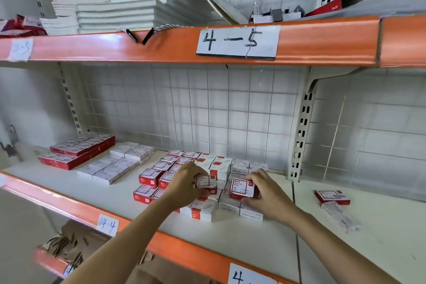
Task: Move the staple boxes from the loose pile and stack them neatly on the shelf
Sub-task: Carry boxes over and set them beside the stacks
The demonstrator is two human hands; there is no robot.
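Note:
A block of small red-and-white staple boxes [175,163] stands in rows on the white shelf [253,240], with white boxes [230,207] at its front right. My left hand [186,185] grips one red-and-white box [205,182] over the middle of the block. My right hand [265,193] grips another red-and-white box [242,188] just to the right of it, tilted up. Two loose boxes lie apart at the right: a red one [332,196] and a white one [341,215].
Flat red packs [76,152] and white boxes [115,166] lie at the shelf's left. An orange rail [161,241] edges the shelf front, and a perforated upright [300,136] stands at the back right. The shelf above carries stacked white pads [119,0].

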